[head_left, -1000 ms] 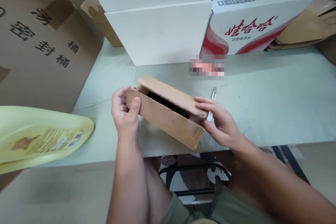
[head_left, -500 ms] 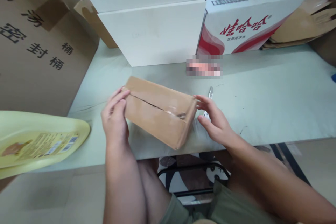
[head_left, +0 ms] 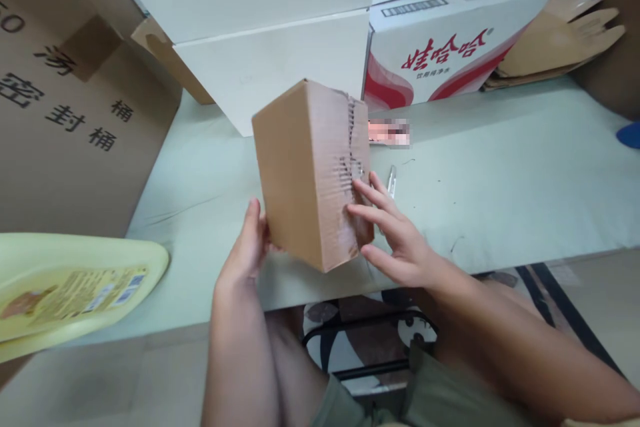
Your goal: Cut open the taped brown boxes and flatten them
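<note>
A brown cardboard box (head_left: 287, 167) is tilted up on end above the table. Its narrow side, facing right, has a torn, crumpled seam with a shiny strip of clear tape. My left hand (head_left: 245, 243) grips the box at its lower left, thumb along the side and the other fingers mostly hidden behind it. Spread fingers of my right hand (head_left: 395, 233) rest with their tips against the torn side. Just beyond that hand lies a slim silver tool (head_left: 393, 179), perhaps a utility knife, its near end hidden.
Across the pale green table (head_left: 500, 167) stand white cartons (head_left: 280, 73) and a red-and-white water carton (head_left: 440, 60). A large brown carton (head_left: 75, 167) and a yellow bottle (head_left: 90, 287) are at left. Flattened cardboard (head_left: 555, 47) lies at back right. A blurred pinkish item (head_left: 389, 132) lies behind the box.
The box has been raised and turned from lying with its long seam up to standing with the torn side rightward. My left hand moved lower; my right fingers moved onto the torn side.
</note>
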Demonstrator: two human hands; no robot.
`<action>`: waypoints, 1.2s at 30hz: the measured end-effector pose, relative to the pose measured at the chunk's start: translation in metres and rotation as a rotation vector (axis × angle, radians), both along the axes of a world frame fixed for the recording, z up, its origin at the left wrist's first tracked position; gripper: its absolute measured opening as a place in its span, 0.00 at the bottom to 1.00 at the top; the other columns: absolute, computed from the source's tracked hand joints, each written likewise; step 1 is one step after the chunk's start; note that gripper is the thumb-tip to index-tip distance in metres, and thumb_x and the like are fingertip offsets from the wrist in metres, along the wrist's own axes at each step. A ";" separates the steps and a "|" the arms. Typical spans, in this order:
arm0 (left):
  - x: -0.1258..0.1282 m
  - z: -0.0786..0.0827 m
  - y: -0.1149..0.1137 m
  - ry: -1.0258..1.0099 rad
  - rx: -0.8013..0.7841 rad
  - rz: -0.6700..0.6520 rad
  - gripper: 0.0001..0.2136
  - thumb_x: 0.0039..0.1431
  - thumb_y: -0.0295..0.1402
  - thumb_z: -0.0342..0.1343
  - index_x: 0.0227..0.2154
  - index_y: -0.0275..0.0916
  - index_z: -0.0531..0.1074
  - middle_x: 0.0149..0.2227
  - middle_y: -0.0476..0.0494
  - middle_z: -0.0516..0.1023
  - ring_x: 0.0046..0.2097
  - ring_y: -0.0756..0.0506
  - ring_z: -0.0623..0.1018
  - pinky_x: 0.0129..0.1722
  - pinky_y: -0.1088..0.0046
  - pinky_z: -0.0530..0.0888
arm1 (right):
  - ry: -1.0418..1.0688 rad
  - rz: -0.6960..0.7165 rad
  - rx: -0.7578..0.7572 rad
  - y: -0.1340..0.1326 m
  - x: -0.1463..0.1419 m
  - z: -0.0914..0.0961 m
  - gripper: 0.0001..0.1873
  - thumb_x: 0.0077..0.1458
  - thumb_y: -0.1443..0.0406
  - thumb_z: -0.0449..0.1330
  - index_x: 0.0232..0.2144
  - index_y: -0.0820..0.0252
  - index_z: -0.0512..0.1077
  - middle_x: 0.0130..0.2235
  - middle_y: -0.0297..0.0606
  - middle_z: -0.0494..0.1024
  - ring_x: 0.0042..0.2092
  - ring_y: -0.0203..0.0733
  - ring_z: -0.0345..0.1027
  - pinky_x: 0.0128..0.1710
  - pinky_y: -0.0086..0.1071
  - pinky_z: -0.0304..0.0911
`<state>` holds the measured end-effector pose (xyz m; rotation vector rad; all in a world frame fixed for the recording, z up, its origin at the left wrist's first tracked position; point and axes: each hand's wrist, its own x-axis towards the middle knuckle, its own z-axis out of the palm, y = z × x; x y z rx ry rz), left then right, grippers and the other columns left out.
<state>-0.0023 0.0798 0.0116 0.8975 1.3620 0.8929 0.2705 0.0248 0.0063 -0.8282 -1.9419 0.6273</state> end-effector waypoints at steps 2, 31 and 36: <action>0.003 0.005 -0.006 0.047 -0.101 -0.154 0.41 0.45 0.75 0.50 0.35 0.36 0.79 0.21 0.42 0.77 0.22 0.44 0.74 0.20 0.72 0.65 | 0.040 -0.024 0.022 0.003 0.005 -0.001 0.29 0.66 0.59 0.59 0.68 0.48 0.65 0.75 0.40 0.57 0.78 0.55 0.38 0.76 0.62 0.39; 0.000 0.009 0.002 0.026 0.598 0.282 0.21 0.43 0.41 0.70 0.41 0.43 0.72 0.48 0.43 0.75 0.48 0.41 0.76 0.46 0.67 0.75 | 0.122 0.157 -0.057 -0.003 -0.007 0.001 0.14 0.68 0.56 0.58 0.46 0.55 0.79 0.62 0.48 0.70 0.63 0.47 0.69 0.57 0.40 0.71; 0.003 0.012 0.001 0.039 0.582 0.293 0.22 0.43 0.42 0.70 0.39 0.43 0.71 0.44 0.43 0.74 0.42 0.42 0.74 0.38 0.67 0.73 | 0.163 -0.005 -0.085 0.001 -0.003 -0.003 0.16 0.68 0.55 0.54 0.51 0.54 0.75 0.49 0.45 0.78 0.50 0.45 0.75 0.48 0.40 0.73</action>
